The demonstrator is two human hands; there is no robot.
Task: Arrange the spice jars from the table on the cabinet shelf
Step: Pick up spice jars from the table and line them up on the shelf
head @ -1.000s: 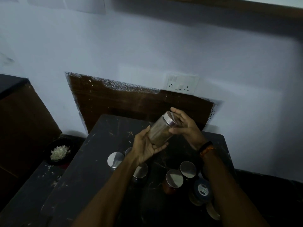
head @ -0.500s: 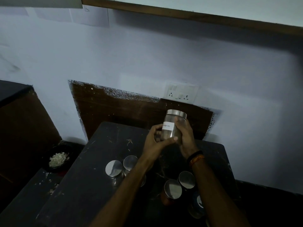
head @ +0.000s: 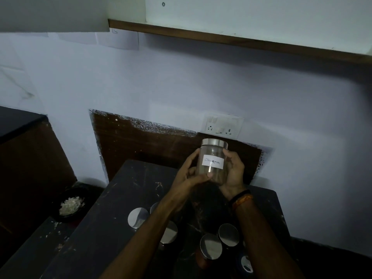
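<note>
I hold a clear glass spice jar (head: pixel 213 158) upright above the dark table (head: pixel 124 198). It has a silver lid and a white label reading "Cinnamon" that faces me. My left hand (head: pixel 189 174) grips its left side and bottom, thumb across the front. My right hand (head: pixel 234 172) wraps its right side. Several more silver-lidded jars stand on the table below my arms, among them one at the left (head: pixel 137 217) and two at the right (head: pixel 211 246) (head: pixel 228 235). The cabinet's wooden bottom edge (head: pixel 221 39) runs across the top.
A wall socket plate (head: pixel 222 126) sits just behind the jar, above a brown wall panel (head: pixel 141 141). A dark bowl of white bits (head: pixel 70 205) rests low at the left beside a dark counter (head: pixel 18 121). A blue-lidded jar (head: pixel 246 263) stands near my right forearm.
The jar went from tilted to upright and rose, and its label turned to face me. My view tilted up, bringing the cabinet's underside into sight.
</note>
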